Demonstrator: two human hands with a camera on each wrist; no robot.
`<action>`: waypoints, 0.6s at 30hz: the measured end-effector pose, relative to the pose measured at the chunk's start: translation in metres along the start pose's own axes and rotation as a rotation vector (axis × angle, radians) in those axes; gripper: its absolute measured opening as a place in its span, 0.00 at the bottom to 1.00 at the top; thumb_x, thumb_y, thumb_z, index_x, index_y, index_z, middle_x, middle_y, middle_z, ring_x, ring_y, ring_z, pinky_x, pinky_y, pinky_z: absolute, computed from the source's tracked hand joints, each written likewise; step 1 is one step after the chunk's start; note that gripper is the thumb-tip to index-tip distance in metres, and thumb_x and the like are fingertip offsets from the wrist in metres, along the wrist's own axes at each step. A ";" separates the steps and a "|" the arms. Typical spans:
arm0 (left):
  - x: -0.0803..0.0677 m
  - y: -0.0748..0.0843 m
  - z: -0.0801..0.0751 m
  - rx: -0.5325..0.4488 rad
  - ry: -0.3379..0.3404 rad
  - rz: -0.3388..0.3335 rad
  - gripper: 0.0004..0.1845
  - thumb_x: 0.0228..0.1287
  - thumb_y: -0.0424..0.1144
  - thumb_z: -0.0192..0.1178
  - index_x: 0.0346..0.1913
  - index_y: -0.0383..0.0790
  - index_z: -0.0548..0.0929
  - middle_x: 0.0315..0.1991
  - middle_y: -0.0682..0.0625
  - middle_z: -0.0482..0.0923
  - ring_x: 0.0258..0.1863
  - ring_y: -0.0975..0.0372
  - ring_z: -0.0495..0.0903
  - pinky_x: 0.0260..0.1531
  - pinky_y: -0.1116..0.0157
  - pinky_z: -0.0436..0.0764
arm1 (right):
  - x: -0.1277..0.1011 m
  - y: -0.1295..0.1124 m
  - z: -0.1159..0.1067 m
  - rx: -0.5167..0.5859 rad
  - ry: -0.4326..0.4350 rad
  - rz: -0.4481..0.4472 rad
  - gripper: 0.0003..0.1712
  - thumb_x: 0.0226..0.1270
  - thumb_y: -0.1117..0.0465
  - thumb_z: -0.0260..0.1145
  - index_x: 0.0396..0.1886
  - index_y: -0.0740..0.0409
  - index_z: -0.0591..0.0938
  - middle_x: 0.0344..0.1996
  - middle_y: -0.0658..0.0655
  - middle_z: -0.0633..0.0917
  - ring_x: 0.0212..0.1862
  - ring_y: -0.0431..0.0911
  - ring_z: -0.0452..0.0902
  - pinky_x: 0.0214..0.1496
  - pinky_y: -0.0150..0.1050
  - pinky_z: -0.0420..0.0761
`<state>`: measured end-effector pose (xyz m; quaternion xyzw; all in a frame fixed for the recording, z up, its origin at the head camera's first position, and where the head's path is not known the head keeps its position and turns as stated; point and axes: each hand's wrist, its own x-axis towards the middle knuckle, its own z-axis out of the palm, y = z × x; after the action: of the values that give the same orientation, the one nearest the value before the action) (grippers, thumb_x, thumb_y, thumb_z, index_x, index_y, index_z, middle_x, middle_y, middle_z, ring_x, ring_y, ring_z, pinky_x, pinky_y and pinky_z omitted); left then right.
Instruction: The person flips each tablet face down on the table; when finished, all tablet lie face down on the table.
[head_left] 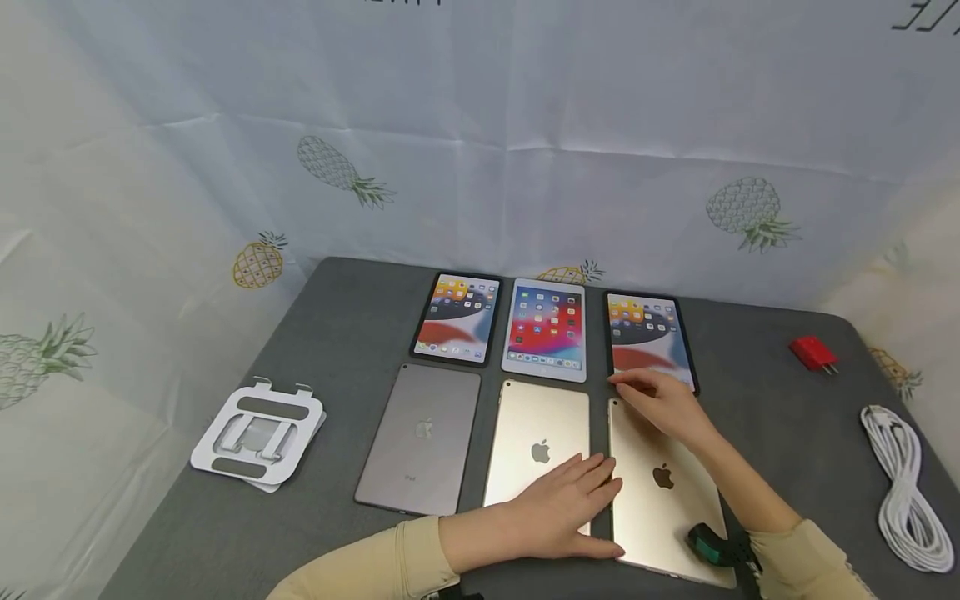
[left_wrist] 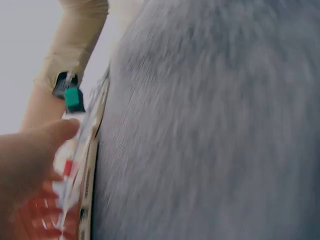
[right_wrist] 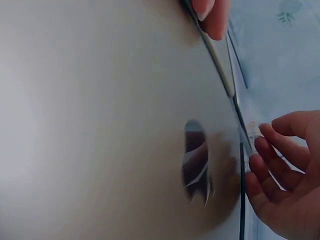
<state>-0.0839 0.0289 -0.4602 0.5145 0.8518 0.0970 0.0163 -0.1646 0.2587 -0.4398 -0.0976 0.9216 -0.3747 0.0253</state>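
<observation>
Six tablets lie in two rows on a grey table (head_left: 345, 333). The back three show lit screens; the front three lie back-up, one grey (head_left: 420, 437) and two gold. My left hand (head_left: 570, 508) lies over the middle gold tablet (head_left: 536, 433), its thumb and fingers pinching the left edge of the right gold tablet (head_left: 663, 508). My right hand (head_left: 660, 400) curls its fingers (right_wrist: 280, 175) round that tablet's far edge, near the top left corner. This tablet's logo (right_wrist: 197, 160) fills the right wrist view. It looks slightly raised. The left wrist view shows my thumb (left_wrist: 60, 132) on its edge.
A white folding stand (head_left: 258, 433) sits at the left of the table. A red charger plug (head_left: 813, 354) and a coiled white cable (head_left: 903, 492) lie at the right. A pineapple-print sheet (head_left: 480, 150) hangs behind and around the table.
</observation>
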 end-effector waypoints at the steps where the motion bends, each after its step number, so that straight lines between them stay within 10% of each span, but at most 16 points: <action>1: -0.001 -0.004 -0.001 -0.022 0.038 0.037 0.36 0.68 0.64 0.51 0.69 0.42 0.72 0.70 0.47 0.65 0.71 0.59 0.61 0.69 0.65 0.57 | 0.001 -0.002 0.001 0.021 0.000 0.007 0.16 0.73 0.54 0.60 0.53 0.56 0.84 0.51 0.60 0.83 0.49 0.53 0.80 0.47 0.45 0.79; 6: -0.007 -0.025 -0.012 -0.091 0.238 0.146 0.16 0.70 0.49 0.57 0.54 0.47 0.85 0.53 0.56 0.82 0.54 0.70 0.78 0.59 0.75 0.68 | 0.013 -0.014 0.009 0.150 0.021 0.036 0.18 0.74 0.52 0.60 0.54 0.58 0.83 0.53 0.59 0.81 0.52 0.54 0.76 0.45 0.37 0.79; 18: -0.026 -0.094 -0.041 -0.171 0.589 0.015 0.07 0.62 0.37 0.65 0.41 0.42 0.89 0.39 0.56 0.87 0.40 0.67 0.84 0.40 0.74 0.80 | 0.045 -0.056 0.045 0.603 0.101 0.176 0.17 0.74 0.60 0.58 0.55 0.67 0.79 0.53 0.66 0.80 0.55 0.57 0.76 0.54 0.32 0.78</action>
<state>-0.1591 -0.0424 -0.4390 0.4671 0.8048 0.3136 -0.1889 -0.1944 0.1797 -0.4320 0.0131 0.7739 -0.6320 0.0397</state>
